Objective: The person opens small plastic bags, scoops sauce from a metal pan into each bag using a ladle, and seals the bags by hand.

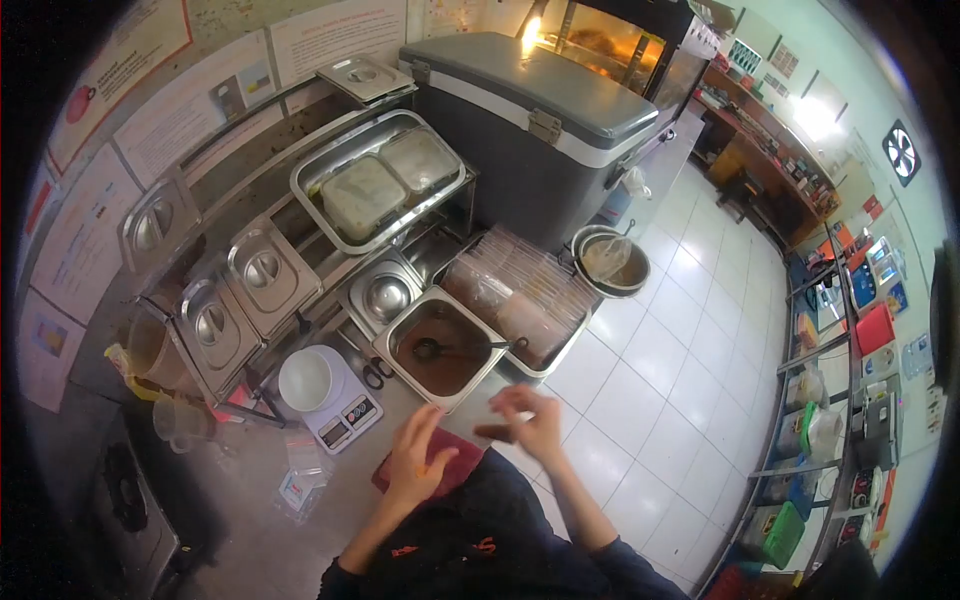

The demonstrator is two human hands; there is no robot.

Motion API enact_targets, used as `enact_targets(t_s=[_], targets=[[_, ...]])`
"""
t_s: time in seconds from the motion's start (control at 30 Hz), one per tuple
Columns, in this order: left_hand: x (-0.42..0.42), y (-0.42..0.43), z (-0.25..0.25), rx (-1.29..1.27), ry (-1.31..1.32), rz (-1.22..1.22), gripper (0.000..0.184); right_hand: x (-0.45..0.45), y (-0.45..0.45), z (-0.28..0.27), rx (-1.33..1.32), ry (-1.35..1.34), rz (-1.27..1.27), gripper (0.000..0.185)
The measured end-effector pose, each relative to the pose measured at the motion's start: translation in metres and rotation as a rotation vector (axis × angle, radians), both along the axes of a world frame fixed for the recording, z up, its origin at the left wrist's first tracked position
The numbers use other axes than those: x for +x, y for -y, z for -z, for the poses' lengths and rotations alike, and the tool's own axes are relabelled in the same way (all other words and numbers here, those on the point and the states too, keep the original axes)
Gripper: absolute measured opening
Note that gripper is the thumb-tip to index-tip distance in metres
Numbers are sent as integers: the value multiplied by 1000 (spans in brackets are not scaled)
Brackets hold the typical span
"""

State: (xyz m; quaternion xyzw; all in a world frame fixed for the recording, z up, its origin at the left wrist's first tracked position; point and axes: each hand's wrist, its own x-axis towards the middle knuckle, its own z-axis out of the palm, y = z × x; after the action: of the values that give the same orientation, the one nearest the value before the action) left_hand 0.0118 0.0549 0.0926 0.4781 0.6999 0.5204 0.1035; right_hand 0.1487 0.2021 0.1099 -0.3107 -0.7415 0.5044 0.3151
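- Two hands at the tabletop's (250, 490) near edge: the left hand's (415, 468) fingers are half spread, apparently empty, beside one red cloth (462, 464); the right hand's (538, 425) fingers curl by one brown piece (495, 432), though I cannot tell whether they hold it.
- The cloth sits at that edge, probably for easy reach.
- One scale (352, 412) carries one bowl (306, 378), likely centred for a steady reading.
- One pan (410, 376), just beyond the hands, has one ladle (470, 350), its handle over the right corner, perhaps to stay graspable.
- Packets (530, 270), too many to count, stand along the tabletop's right edge, seemingly to save space.
- One raised tray (322, 228) fits two boxes (365, 193) side by side.
- One cooler (530, 120) stands beyond.
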Motion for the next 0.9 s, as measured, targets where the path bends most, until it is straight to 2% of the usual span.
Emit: enact_targets(t_s=[0.07, 0.1, 0.17, 0.3, 0.37, 0.4, 0.5, 0.53, 0.57, 0.6, 0.67, 0.7, 0.73, 0.8, 0.83, 0.87, 0.9], targets=[[-2, 23, 42, -336, -198, 207, 57, 19, -37, 9, -15, -17, 157, 9], [-5, 35, 63, -336, -196, 205, 57, 26, -58, 9, 47, -45, 219, 8], [-12, 54, 94, -507, -535, 277, 54, 34, -99, 6, 169, -64, 320, 8], [-11, 60, 102, -489, -586, 270, 54, 33, -177, 24, 348, 110, 418, 10], [-9, 57, 100, -597, -549, 286, 53, 25, -206, 36, 166, 27, 394, 11], [-10, 57, 100, -595, -551, 275, 53, 23, -219, 42, 171, 20, 386, 11], [-14, 59, 95, -545, -541, 273, 52, 20, -253, 78, -136, 135, 353, 14], [-15, 62, 87, -490, -402, 243, 48, 21, -259, 87, -138, 134, 338, 14], [-17, 65, 79, -433, -264, 209, 43, 21, -263, 95, 65, 350, 408, 17], [-22, 71, 74, -438, -259, 190, 43, 21, -267, 102, 275, 563, 470, 20], [-36, 93, 67, -383, -205, -94, 31, 28, -279, 119, 405, 508, 563, 24], [-44, 108, 59, -395, -224, -250, 28, 27, -270, 110, 511, 539, 618, 23], [-56, 123, 54, -404, -248, -405, 24, 25, -262, 97, 472, 585, 632, 26], [-79, 152, 52, -524, -275, -662, 22, 25, -247, 85, 583, 453, 596, 23], [-90, 169, 59, -543, -271, -693, 22, 22, -237, 76, 576, 380, 599, 24], [-101, 185, 75, -631, -264, -715, 22, 21, -233, 72, 729, 357, 547, 24], [-107, 198, 90, -718, -255, -736, 22, 18, -223, 64, 746, 332, 527, 22]])
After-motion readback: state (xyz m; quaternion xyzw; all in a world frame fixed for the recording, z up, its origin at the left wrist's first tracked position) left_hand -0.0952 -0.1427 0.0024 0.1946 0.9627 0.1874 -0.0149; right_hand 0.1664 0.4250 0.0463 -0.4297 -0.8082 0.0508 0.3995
